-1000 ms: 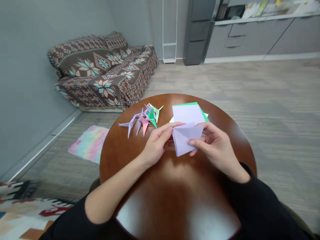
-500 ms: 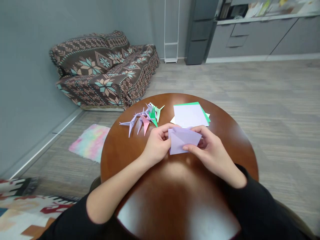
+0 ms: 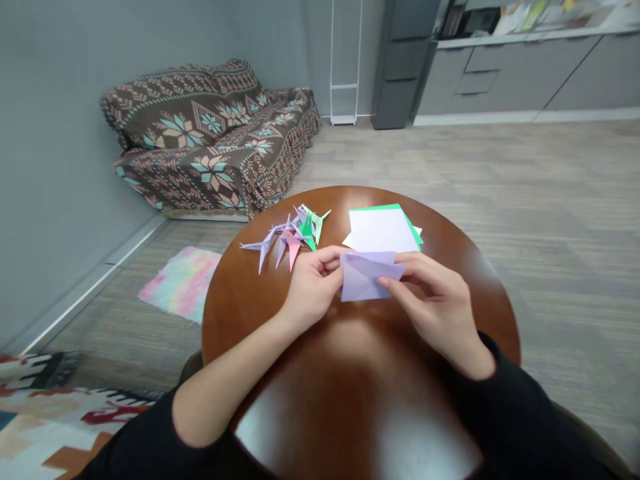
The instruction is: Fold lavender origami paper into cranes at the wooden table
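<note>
A partly folded sheet of purple origami paper is held up over the round table between both hands. My left hand pinches its left edge, thumb in front and fingers curled behind. On the other side my right hand grips a pointed flap at the right with thumb and fingers. Beyond the hands, at the left, lie several folded paper cranes in purple, pink and green. A stack of square paper sheets, pale lilac on top with green below, lies just past the held paper.
The brown round table has a glossy top and a curved edge. A sofa under a patterned cover stands at the back left, near a pastel fluffy rug. Grey kitchen cabinets line the back right.
My right hand has shifted a little to the right, its fingers straighter along the paper's upper edge. The purple paper's front flap has changed shape, and a straight upper edge now shows behind it.
</note>
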